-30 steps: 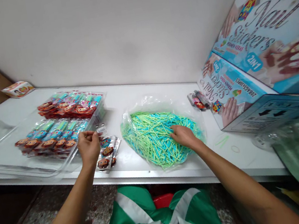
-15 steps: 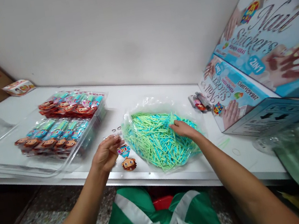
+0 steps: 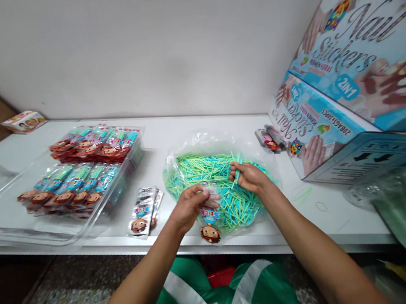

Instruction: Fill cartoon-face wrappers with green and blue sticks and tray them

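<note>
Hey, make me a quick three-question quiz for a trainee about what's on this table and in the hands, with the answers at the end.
1. Multiple choice: what does the left hand hold? a) a cardboard box; b) a printed packet; c) a bottle.
2. True or false: the clear tray is on the right of the plastic bag, from the wearer's view.
3. Short answer: which two colours are the thin sticks in the bag?

Key: 1. b. 2. False; the tray is on the bag's left. 3. Green and blue; the right hand pinches a few of them.
</note>
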Demonstrator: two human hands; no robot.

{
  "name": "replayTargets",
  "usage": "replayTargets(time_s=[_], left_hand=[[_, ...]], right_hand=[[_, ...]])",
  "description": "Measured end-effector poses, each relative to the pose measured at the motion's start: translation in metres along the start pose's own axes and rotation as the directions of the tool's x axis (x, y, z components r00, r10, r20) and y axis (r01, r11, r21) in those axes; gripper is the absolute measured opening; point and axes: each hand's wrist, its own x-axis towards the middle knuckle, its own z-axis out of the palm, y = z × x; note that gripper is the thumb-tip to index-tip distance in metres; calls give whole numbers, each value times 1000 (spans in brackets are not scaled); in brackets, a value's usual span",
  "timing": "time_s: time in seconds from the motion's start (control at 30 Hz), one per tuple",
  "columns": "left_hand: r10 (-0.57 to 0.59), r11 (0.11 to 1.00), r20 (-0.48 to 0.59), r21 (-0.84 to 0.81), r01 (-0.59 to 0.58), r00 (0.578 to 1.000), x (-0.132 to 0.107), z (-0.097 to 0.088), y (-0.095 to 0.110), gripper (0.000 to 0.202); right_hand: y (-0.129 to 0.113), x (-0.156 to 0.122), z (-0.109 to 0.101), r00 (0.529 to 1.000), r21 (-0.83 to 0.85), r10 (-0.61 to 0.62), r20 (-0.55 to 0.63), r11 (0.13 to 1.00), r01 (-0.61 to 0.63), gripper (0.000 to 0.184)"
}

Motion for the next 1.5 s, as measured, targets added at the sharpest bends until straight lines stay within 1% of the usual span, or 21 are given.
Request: replayTargets(time_s=[0.1, 0.17, 0.23, 0.3, 0.4, 0.5, 0.6, 0.7, 0.77, 0.9, 0.93, 1.0, 1.07, 1.1, 1.17, 1.23, 1.3, 1.33, 1.4, 1.43, 1.5], left_hand=[[22, 998, 119, 56, -29, 993, 17, 14, -24, 28], [67, 996, 137, 50, -74, 988, 27, 21, -32, 29], [113, 993, 127, 28, -117, 985, 33, 25, -33, 29], [131, 991, 123, 10, -134, 984, 36, 28, -30, 29], [112, 994, 133, -20, -110, 985, 36, 28, -26, 28], [82, 996, 127, -37, -78, 988, 35, 27, -27, 29], [82, 996, 119, -43, -78, 989, 34, 27, -30, 28], [92, 994, 107, -69, -85, 990, 33, 26, -30, 26], [81, 994, 96, -81, -73, 992, 30, 25, -27, 26], [54, 991, 82, -125, -43, 995, 25, 22, -22, 24], [54, 989, 82, -142, -42, 995, 25, 22, -21, 24], [56, 984, 79, -171, -42, 995, 24, 24, -21, 24], [58, 982, 70, -181, -45, 996, 24, 27, -21, 26], [57, 983, 62, -178, -45, 996, 23, 27, -21, 27], [51, 988, 35, -150, -45, 998, 22, 26, -19, 29], [55, 995, -39, -84, -58, 998, 20, 22, -15, 30], [94, 996, -175, 7, -94, 980, 20, 17, -9, 31], [129, 991, -241, 51, -120, 962, 20, 16, -6, 31], [220, 974, -319, 121, -191, 922, 22, 16, -2, 30], [272, 960, -328, 153, -233, 905, 23, 17, 0, 29], [375, 919, -296, 242, -311, 878, 25, 23, -1, 26]], right_hand=[[0, -13, 10, 999, 151, -5, 49, 988, -3, 15], [4, -24, 17, 996, 267, 32, 82, 962, -53, 14], [7, -33, 23, 992, 344, 87, 91, 932, -113, 13], [9, -40, 27, 992, 408, 103, 72, 904, -124, 13], [8, -44, 32, 999, 508, 31, 4, 861, -29, 13], [8, -44, 36, 998, 481, -37, -48, 875, 56, 24], [11, -46, 38, 998, 426, -62, 23, 904, 47, 25], [13, -47, 36, 996, 432, -43, 79, 902, 4, 19], [11, -47, 32, 998, 444, -33, 44, 896, 10, 14], [8, -46, 28, 992, 511, -107, -70, 850, 128, 12], [10, -46, 30, 991, 522, -114, -65, 843, 132, 11], [16, -48, 36, 997, 505, -78, -9, 860, 72, 11], [22, -51, 43, 999, 445, -12, 42, 896, -7, 19], [24, -52, 44, 999, 407, 1, 41, 913, -17, 23], [23, -55, 43, 998, 303, -55, -14, 951, 57, 27], [18, -60, 37, 988, 105, -151, -17, 983, 152, 28], [11, -68, 28, 982, -171, -161, 99, 969, 177, 27], [8, -72, 25, 976, -305, -133, 171, 935, 181, 28], [3, -80, 22, 954, -544, -67, 293, 809, 224, 28], [2, -83, 22, 942, -645, -52, 333, 716, 268, 27], [2, -87, 26, 920, -795, -38, 390, 489, 358, 24]])
